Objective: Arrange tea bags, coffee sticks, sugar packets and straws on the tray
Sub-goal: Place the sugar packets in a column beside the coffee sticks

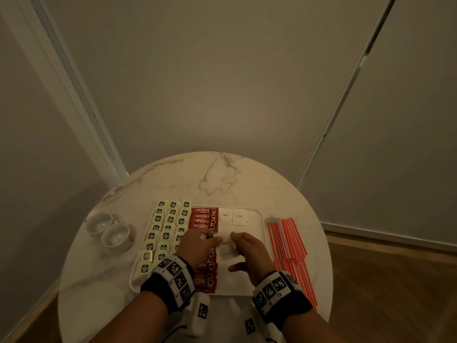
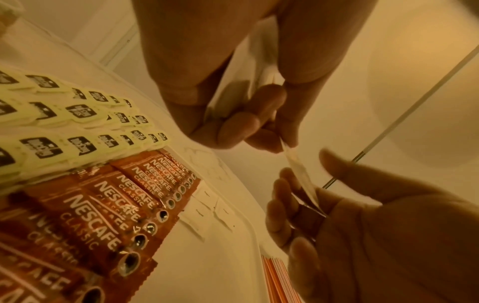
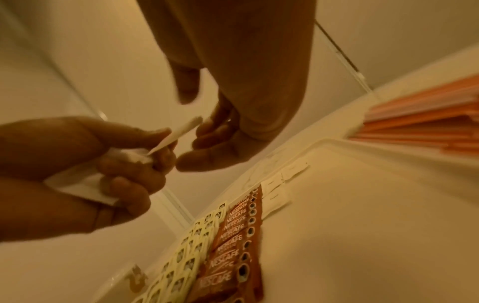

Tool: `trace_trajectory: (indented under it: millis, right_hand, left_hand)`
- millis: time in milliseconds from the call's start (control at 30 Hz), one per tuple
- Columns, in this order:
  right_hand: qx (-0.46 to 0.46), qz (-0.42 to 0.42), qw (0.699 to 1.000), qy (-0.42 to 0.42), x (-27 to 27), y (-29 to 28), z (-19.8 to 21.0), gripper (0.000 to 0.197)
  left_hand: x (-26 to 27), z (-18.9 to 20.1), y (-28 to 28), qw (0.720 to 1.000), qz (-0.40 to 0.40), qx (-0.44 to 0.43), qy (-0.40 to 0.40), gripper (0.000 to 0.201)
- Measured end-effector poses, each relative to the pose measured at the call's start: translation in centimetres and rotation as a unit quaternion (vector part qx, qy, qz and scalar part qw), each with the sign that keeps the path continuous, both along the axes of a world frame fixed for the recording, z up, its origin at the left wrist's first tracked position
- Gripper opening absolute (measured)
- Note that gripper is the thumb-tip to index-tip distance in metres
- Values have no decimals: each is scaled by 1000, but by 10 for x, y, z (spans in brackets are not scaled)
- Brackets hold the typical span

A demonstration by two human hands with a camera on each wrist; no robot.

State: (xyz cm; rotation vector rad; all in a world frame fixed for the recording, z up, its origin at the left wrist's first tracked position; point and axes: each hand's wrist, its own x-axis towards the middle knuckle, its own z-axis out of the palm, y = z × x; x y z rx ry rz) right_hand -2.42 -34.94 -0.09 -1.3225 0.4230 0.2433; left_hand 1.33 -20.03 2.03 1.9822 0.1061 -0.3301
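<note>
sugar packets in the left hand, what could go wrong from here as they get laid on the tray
The left hand grips a loose bunch of white paper sugar packets while the right hand draws one out; the others might slip and scatter. Both hands hover right beside the red Nescafe coffee sticks, so a wrist could nudge that neat row. The red and white straws lie off the white tray, near the round marble table's edge, and may roll.

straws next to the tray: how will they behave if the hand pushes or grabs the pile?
The straws look thin and round, so a push would probably roll or fan them across the smooth marble table. Likely very light, and long enough to flex. They lie loose, so a grab may scatter some.
</note>
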Motion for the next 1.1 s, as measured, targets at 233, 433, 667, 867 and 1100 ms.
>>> trace_trajectory:
  millis: [233, 433, 667, 867, 1100]
  right_hand:
    - [-44, -62, 997, 1, 7, 0, -17, 22]
    - [-87, -45, 995, 25, -2, -15, -37, 17]
    - [-247, -103, 957, 110, 24, -26, -72, 8]
    - [-455, 0, 886, 89, 27, -31, -74, 17]
    - [-603, 232, 763, 1, 3, -17, -77, 57]
  left_hand:
    - [3, -3, -10, 1000, -27, 10, 3, 17]
    - [8, -21, -13, 999, -6, 26, 35, 16]
    - [3, -52, -29, 987, -108, 118, 31, 31]
    - [1, -70, -38, 944, -243, 220, 42, 48]
    - [14, -82, -40, 930, -250, 268, 13, 57]
